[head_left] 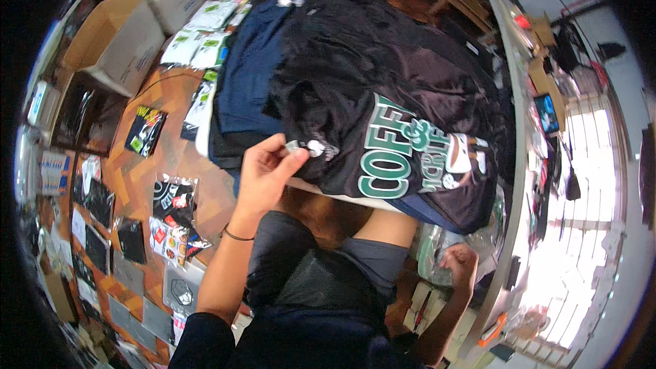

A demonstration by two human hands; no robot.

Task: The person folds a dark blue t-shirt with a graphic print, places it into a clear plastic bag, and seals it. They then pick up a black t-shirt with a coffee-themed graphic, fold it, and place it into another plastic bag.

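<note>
A black T-shirt (pixel 342 96) with large green and white lettering and a cup print lies spread over a pile of dark garments. At its near left edge, my left hand (pixel 265 171) has thumb and fingers pinched on a small pale piece, too small to name, beside a little white print on the cloth. My right hand (pixel 459 263) is lower at the right, its fingers curled, above a clear plastic bag (pixel 437 249) with something green in it. Whatever those curled fingers may hold is hidden.
Navy garments (pixel 249 75) lie left of the T-shirt. Bagged shirts (pixel 176 198) cover much of the wooden floor at the left. Open cardboard boxes (pixel 119 48) stand at the far left. A long shelf edge (pixel 514 164) runs along the right, before a bright window.
</note>
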